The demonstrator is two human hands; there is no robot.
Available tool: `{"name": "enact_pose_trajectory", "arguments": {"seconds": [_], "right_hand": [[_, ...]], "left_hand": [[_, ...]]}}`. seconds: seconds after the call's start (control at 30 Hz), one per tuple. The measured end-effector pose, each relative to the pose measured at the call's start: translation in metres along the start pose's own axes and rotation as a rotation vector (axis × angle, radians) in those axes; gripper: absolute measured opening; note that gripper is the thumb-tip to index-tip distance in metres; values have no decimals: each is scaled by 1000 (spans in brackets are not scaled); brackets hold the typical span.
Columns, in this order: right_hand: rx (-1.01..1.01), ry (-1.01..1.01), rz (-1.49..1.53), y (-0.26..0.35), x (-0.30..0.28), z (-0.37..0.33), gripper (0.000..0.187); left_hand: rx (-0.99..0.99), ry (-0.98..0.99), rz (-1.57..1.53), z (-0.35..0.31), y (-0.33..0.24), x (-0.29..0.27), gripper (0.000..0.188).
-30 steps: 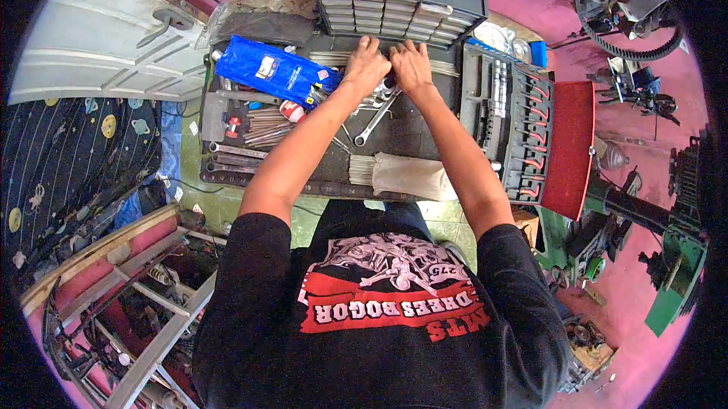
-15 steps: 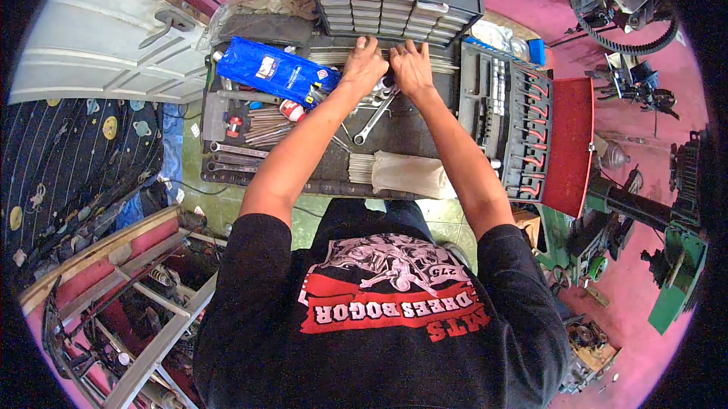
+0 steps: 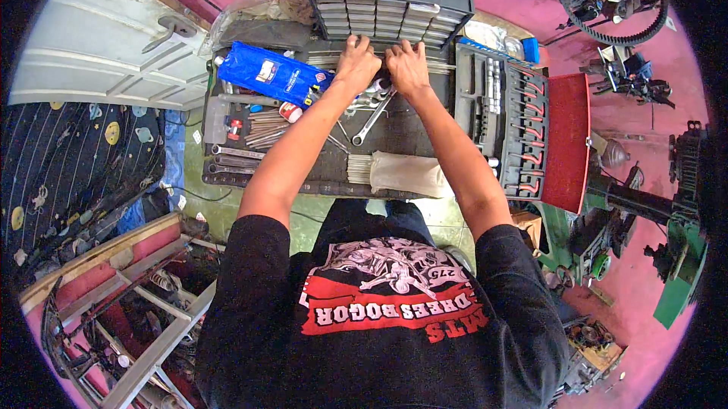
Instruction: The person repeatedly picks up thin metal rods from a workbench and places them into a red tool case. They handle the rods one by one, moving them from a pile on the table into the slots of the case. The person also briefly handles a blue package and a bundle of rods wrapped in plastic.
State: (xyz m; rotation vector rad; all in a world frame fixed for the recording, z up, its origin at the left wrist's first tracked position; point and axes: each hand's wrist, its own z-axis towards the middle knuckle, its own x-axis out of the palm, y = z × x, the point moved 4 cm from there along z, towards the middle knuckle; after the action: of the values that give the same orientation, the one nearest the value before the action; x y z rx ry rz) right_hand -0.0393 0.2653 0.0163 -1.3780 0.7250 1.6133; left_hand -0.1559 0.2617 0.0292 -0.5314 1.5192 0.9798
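Note:
At the far side of the workbench, my left hand (image 3: 358, 68) and my right hand (image 3: 408, 69) are close together, fingers curled, just in front of a grey drawer cabinet (image 3: 387, 16). What they grip is mostly hidden; a dark and shiny bit shows between them. Thin metal rods (image 3: 440, 65) lie behind and beside the hands. Below the hands, a combination wrench (image 3: 371, 122) slants across the dark mat. Left of my left wrist are a blue plastic packet (image 3: 271, 74) and a small white bottle with red (image 3: 290, 112).
A bundle of pale rods in a white wrapper (image 3: 406, 174) lies at the near edge. More wrenches (image 3: 236, 159) and slim rods (image 3: 265, 127) sit at left. An open red toolbox (image 3: 567, 136) with hex keys and sockets stands at right. A metal frame (image 3: 163, 333) is at lower left.
The view has shifted slightly. Both hands stay together at the same spot, with their fingers still curled; nothing else has visibly moved.

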Motion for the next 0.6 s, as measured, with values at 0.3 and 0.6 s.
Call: {"name": "enact_pose_trajectory", "arguments": {"seconds": [0.3,0.6], "right_hand": [[18,11,-39,-3,-2,3,17],[15,19,12,-6,-23,-10,16]], "left_hand": [[-26,16,-15,3,2,-2,18],[74,-143,69,-8,-7,-6,17]]}}
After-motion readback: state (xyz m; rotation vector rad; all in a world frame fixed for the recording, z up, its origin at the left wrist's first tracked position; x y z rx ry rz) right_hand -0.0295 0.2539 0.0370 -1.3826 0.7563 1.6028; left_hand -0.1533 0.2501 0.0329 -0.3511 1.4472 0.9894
